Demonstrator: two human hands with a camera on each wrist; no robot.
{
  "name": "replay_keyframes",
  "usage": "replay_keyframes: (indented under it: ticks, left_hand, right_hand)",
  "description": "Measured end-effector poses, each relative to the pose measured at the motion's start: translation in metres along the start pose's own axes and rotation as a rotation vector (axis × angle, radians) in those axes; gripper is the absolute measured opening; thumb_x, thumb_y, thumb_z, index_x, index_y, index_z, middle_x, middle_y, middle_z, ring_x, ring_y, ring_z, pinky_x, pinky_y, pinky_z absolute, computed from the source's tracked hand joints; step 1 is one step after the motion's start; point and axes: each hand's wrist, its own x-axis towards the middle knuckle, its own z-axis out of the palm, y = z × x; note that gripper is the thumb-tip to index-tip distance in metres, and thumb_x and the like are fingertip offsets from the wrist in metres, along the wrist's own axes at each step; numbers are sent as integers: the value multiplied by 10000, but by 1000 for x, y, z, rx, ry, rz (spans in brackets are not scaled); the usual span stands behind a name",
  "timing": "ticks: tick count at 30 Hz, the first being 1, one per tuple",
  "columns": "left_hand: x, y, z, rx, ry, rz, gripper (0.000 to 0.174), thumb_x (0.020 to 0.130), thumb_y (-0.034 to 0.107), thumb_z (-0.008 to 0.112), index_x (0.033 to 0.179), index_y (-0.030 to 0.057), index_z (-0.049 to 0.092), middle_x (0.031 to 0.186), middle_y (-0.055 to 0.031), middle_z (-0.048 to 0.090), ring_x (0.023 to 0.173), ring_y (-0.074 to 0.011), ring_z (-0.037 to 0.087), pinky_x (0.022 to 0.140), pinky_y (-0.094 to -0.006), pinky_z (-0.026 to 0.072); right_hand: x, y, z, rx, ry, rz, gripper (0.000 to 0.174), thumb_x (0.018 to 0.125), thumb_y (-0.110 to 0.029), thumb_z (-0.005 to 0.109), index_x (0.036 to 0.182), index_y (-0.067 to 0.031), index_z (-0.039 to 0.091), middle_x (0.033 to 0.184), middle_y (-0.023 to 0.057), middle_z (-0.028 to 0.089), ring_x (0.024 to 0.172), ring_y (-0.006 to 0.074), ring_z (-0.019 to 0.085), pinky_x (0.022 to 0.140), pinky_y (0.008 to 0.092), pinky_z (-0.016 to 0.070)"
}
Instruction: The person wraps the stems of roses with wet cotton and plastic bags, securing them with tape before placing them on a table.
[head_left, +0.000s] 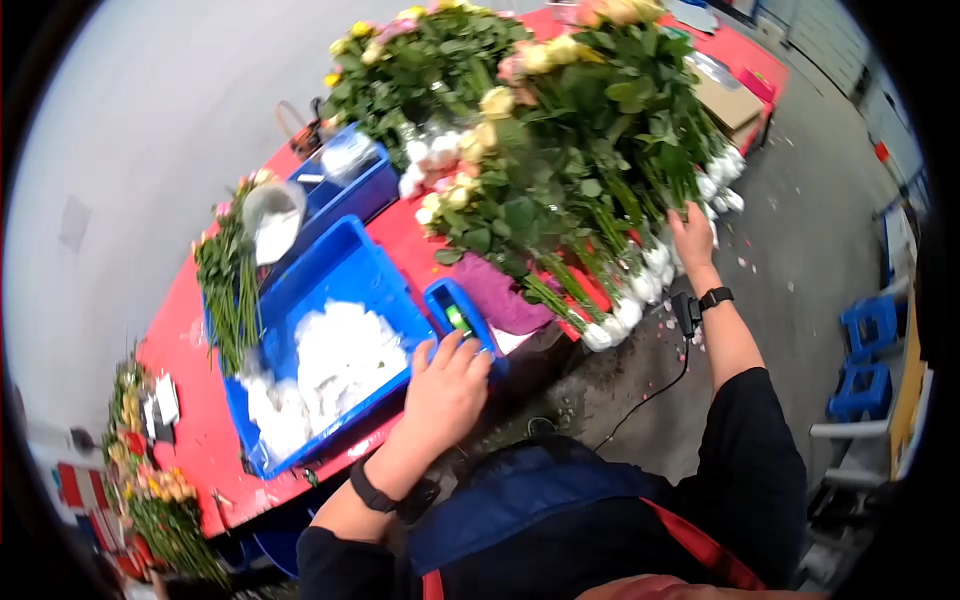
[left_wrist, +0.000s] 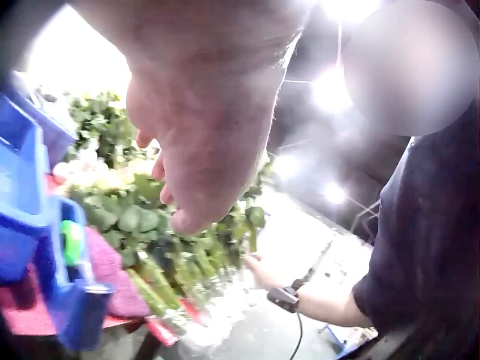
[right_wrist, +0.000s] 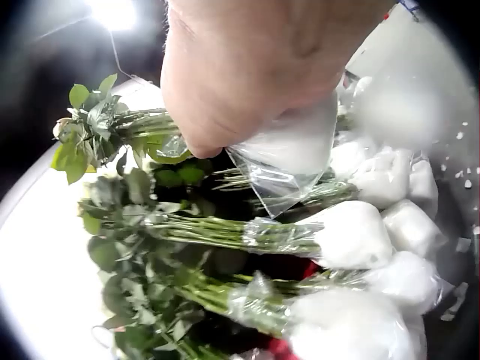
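Right-hand fingers (head_left: pixel 693 214) curl round a leafy green-stemmed bundle (right_wrist: pixel 146 122) by the red table's (head_left: pixel 180 330) edge; I'd avoid squeezing its clear-wrapped white base (right_wrist: pixel 292 146); left-hand fingers (head_left: pixel 462 353) hang loosely apart.

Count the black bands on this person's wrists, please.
2: one band around the wrist of the left hand, the other band around the wrist of the right hand.

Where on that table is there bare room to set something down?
The red table is bare between the white papers and the big blue tray. That tray's far end is bare too, beyond the white heap. Roses crowd the table near the right hand.
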Motion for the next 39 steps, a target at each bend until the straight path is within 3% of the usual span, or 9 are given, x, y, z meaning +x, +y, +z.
replay_keyframes:
  ticks: [6,10,13,17,22,27,31,35,39]
  left_hand:
    - [-128,-72,-4,16,-16,-477,288,743,128,651,1018,70,584,1021,-112,615,1087,-297,551,879,-454,390]
    - [-207,-133,-17,-120,119,-816,271,794,190,669,1015,43,614,917,-168,651,907,-349,613,793,-441,456]
    - [-254,-203,-26,-304,392,-1065,251,826,218,665,1007,45,646,860,-174,675,817,-329,666,725,-381,519]
    - [-270,-341,-68,-99,540,-1107,188,827,220,604,850,55,692,777,-175,663,738,-338,660,657,-401,515]
    - [-204,-447,-52,-224,347,-955,293,782,287,586,837,19,690,856,-230,659,866,-400,631,786,-457,508]
    - [-142,-477,-13,-111,24,-1226,770,681,513,786,1124,-72,551,1160,-223,614,1049,-330,631,887,-398,507]
    - [-135,-516,17,-202,-28,-1250,551,735,336,751,1121,-28,599,1162,-196,627,1055,-330,637,882,-400,510]
    - [-144,-523,-9,-687,129,-1281,378,726,251,730,940,-53,665,893,-210,696,841,-292,701,756,-373,543]
    - [-152,-507,-22,-1267,571,-1099,137,758,24,682,864,-43,626,719,-108,641,521,-171,614,456,-280,480]
  right_hand:
    - [18,84,89,212,-306,-6,465,913,-350,566,1219,-1,576,1082,204,657,985,359,614,907,408,459]
    - [35,114,94,-209,-287,34,595,928,-438,529,1316,9,469,1152,264,612,1048,416,582,889,433,463]
    - [25,15,39,-467,-430,206,667,898,-421,560,1363,35,420,1272,278,539,1162,439,515,974,465,414]
    - [-8,-55,33,-452,-275,57,571,898,-290,586,1352,23,436,1267,269,542,1150,415,526,961,441,424]
    - [-113,-265,12,-152,-305,-290,443,897,-121,586,1308,12,489,1270,209,543,1192,360,492,1013,402,373]
    - [-196,-418,2,-2,-491,-367,452,825,-28,627,1259,7,506,1218,186,543,1141,343,508,985,401,396]
    - [-237,-466,-12,42,-617,-359,454,809,-15,643,1245,1,514,1209,186,542,1134,348,514,968,396,415]
    - [-259,-484,-12,86,-682,-335,396,806,-15,643,1191,-8,551,1181,184,562,1101,359,537,946,402,434]
    - [-258,-517,5,218,-687,-427,333,805,-29,648,1124,25,572,1116,192,593,1050,367,551,906,404,448]
